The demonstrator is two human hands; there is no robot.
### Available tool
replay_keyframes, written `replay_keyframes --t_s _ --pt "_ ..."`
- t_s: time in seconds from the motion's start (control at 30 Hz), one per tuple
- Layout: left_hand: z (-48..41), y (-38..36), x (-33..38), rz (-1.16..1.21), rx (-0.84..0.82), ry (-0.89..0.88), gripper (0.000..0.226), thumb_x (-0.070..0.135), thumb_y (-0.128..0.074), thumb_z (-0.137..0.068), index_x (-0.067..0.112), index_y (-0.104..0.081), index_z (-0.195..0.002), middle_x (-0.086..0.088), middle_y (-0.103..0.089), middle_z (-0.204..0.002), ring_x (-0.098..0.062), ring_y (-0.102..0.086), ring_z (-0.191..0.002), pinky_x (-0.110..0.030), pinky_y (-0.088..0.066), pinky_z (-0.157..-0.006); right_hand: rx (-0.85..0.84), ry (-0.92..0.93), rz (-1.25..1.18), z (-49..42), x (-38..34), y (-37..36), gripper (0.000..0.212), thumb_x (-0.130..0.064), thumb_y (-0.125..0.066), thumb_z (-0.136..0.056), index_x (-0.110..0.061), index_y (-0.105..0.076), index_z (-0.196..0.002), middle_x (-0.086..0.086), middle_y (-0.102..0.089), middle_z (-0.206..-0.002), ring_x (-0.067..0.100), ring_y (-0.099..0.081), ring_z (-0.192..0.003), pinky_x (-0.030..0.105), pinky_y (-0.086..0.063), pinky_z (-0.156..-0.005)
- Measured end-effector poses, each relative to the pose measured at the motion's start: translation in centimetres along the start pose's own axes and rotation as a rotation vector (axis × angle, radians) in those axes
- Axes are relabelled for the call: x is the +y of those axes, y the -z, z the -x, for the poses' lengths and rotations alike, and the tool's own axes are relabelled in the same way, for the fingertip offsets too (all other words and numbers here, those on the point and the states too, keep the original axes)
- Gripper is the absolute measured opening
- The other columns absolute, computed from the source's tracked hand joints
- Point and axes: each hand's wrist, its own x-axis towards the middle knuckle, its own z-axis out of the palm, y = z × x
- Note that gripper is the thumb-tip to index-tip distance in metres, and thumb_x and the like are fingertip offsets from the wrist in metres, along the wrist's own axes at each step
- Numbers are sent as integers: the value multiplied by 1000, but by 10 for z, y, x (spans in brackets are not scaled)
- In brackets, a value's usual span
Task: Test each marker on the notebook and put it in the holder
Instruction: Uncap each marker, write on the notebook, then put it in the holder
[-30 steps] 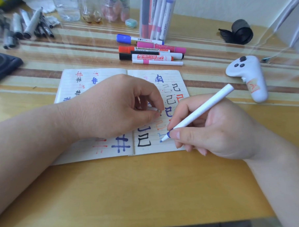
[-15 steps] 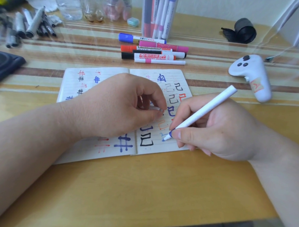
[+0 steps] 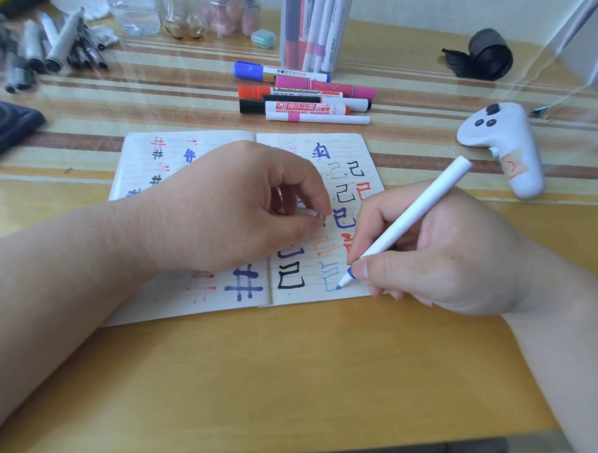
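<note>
Left hand [image 3: 230,206], right hand [image 3: 437,253]: both bare. Left forearm [image 3: 49,266] and right forearm [image 3: 559,347] bare to frame edge. Fingers [image 3: 306,182] thick, rounded. Nails short, plain. Left wrist creased.

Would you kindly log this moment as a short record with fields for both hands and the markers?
right hand: grips white marker, blue tip on notebook right page
left hand: pinches small pale cap over notebook
mark at tip: light blue character
holder: clear, markers standing inside
loose markers: six lying beyond notebook
</note>
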Motion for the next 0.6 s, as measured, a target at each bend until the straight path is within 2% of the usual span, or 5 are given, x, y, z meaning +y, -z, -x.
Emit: replay_keyframes --t_s 0.27,0.33,0.47,0.6 --pt "0 0 0 -5 -13 7 8 28 -77 -81 34 -77 -86 10 -70 -74 -11 -65 -76 -9 -46 -67 27 -6 41 -2 4 3 5 -9 -65 -70 -10 -63 -66 5 -60 -52 12 -54 -46 27 -41 -45" --pt "0 0 0 -7 -14 9 8 29 -77 -81 35 -76 -86 12 -70 -75 -11 -65 -76 -10 -47 -68 66 23 -6 -2 4 2 5 -8 -66 -72 -9 -64 -68 4 -60 -51 13 -51 -45 25 -39 -43" --pt "-1 0 1 -18 -1 20 9 34 -75 -81 38 -74 -88 21 -69 -84 -8 -65 -77 -12 -47 -69 339 137 -196 -6 10 4 5 -3 -66 -78 -2 -62 -74 2 -56 -52 11 -46 -44 17 -34 -42" --pt "-2 1 4 -12 -14 64 15 33 -79 -82 42 -70 -90 33 -65 -90 -2 -64 -82 -10 -47 -73 314 203 -245 -10 11 2 5 0 -66 -80 -1 -61 -82 3 -54 -57 12 -45 -48 16 -34 -46"
